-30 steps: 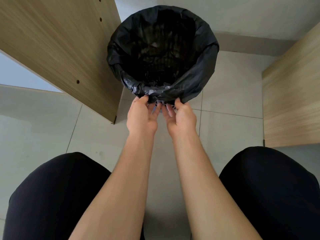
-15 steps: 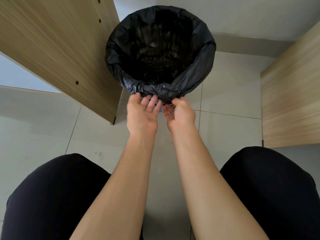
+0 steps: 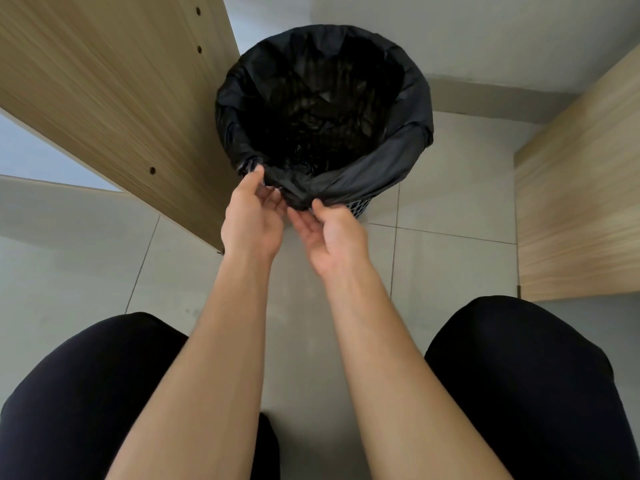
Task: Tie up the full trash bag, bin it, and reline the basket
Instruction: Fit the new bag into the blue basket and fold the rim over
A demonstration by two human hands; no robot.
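Both hands are right up at the near rim of the basket (image 3: 362, 206), and the black trash bag (image 3: 408, 147) sits just beyond the fingertips, its mouth gaping wide and its edge folded down over the basket's top. The left hand (image 3: 252, 220) has its thumb pressed on the bunched plastic at the near-left of the rim, fingers curled loosely beneath, pinching that fold. The right hand (image 3: 334, 237) comes in just beside it, palm turned up, thumb touching the gathered black film where it dips lowest; its fingers are half curled under the fold, and whether they grip the plastic I cannot tell. Between the two hands the bag's edge is pulled into a tight, twisted band, and below it on the right a patch of the basket's mesh wall shows through. Inside the bag it is dark and crumpled. The basket stands on the pale tiled floor (image 3: 450, 188), close against a wooden panel (image 3: 114, 98) on the left, with another wooden panel (image 3: 581, 202) off to the right. Two knees in black frame the bare forearms.
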